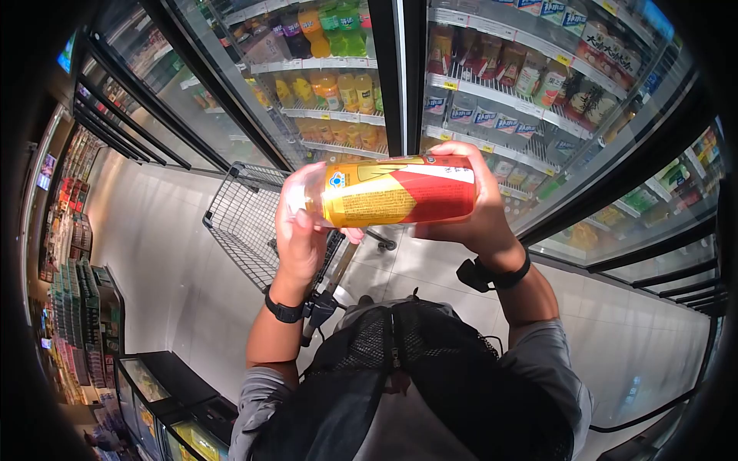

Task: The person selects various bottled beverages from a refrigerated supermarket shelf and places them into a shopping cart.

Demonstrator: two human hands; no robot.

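A large bottle with a red and yellow label (pixel 400 192) lies sideways between my two hands, at chest height in front of the fridge doors. My left hand (pixel 301 223) is closed round its clear cap end. Round the red base end wraps my right hand (pixel 480 200), with the thumb underneath and the fingers on top. Small printed text on the label faces me. Black straps circle both wrists.
A wire shopping cart (pixel 246 223) stands on the tiled floor just beyond my left arm. Glass-door fridges with shelves of drinks (pixel 330 92) rise ahead and to the right. Stacked goods (pixel 77 307) and a low black display case (pixel 165 392) are at the left.
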